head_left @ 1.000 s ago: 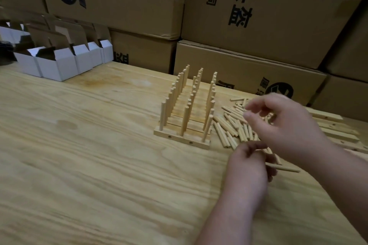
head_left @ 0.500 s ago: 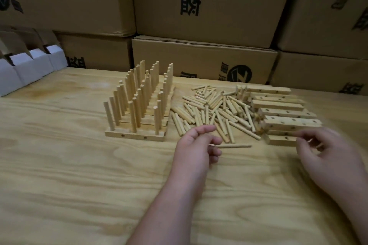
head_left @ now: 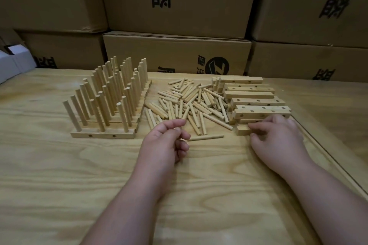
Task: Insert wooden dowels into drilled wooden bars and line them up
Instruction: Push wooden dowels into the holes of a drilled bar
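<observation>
Several finished bars with upright dowels [head_left: 107, 93] stand in rows at the left of the table; the front bar [head_left: 101, 135] shows two side holes. Loose dowels [head_left: 189, 103] lie heaped in the middle. Drilled bars [head_left: 258, 111] are stacked at the right. My left hand [head_left: 165, 143] rests on the table with curled fingers, and the end of a single dowel [head_left: 207, 137] sits between them. My right hand [head_left: 278, 139] reaches to the nearest, lowest bar [head_left: 242, 131] and pinches it between fingers and thumb.
Large printed cardboard cartons [head_left: 177, 53] wall off the back of the wooden table [head_left: 79, 185]. Small white boxes [head_left: 12, 65] sit at the far left. The table's right edge [head_left: 330, 157] runs diagonally close to my right forearm.
My right hand has left the dowel heap, swung right and come down onto the nearest drilled bar. The view has turned right. My left hand has stayed put.
</observation>
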A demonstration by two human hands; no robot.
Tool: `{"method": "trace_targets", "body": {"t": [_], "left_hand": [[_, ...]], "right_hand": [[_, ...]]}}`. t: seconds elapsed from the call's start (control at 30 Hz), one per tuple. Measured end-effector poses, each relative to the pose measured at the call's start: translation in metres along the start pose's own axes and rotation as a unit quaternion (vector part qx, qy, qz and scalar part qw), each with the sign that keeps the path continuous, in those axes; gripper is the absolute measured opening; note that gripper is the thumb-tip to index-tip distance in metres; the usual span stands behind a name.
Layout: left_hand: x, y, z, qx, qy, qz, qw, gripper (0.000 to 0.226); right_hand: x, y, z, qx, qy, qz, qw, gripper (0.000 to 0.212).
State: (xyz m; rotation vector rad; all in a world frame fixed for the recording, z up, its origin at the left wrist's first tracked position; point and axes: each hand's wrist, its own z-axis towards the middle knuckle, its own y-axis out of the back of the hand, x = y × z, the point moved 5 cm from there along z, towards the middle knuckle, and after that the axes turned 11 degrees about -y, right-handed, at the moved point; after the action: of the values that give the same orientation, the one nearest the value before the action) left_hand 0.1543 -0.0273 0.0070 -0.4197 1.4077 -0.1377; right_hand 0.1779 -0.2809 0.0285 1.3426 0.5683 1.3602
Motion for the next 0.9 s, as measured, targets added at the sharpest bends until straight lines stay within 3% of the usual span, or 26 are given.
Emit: {"method": "trace_targets", "body": {"t": [0.13, 0.27, 0.4, 0.57, 0.73, 0.9], "left_hand": [[0.001, 0.001, 0.000, -0.001, 0.000, -0.005, 1.000, 0.027], [0.002, 0.002, 0.000, -0.002, -0.004, -0.002, 1.000, 0.027], [0.003, 0.002, 0.000, 0.009, -0.021, 0.030, 0.999, 0.024], [0.003, 0.000, -0.004, 0.046, -0.061, 0.065, 0.995, 0.018], [0.003, -0.003, -0.006, 0.068, -0.044, 0.064, 0.995, 0.053], [0.003, -0.001, -0.007, 0.045, -0.034, 0.085, 0.995, 0.020]], "right_hand": [[0.016, -0.001, -0.011, 0.022, 0.070, 0.024, 0.997, 0.016], [0.028, -0.005, -0.020, 0.056, 0.130, 0.016, 0.990, 0.025], [0.033, -0.001, -0.025, 0.034, 0.166, 0.015, 0.985, 0.028], [0.054, 0.013, -0.039, -0.006, 0.237, 0.168, 0.957, 0.022], [0.073, 0.016, -0.055, -0.006, 0.281, 0.272, 0.920, 0.016], [0.077, 0.009, -0.064, 0.032, 0.313, 0.287, 0.905, 0.017]]}}
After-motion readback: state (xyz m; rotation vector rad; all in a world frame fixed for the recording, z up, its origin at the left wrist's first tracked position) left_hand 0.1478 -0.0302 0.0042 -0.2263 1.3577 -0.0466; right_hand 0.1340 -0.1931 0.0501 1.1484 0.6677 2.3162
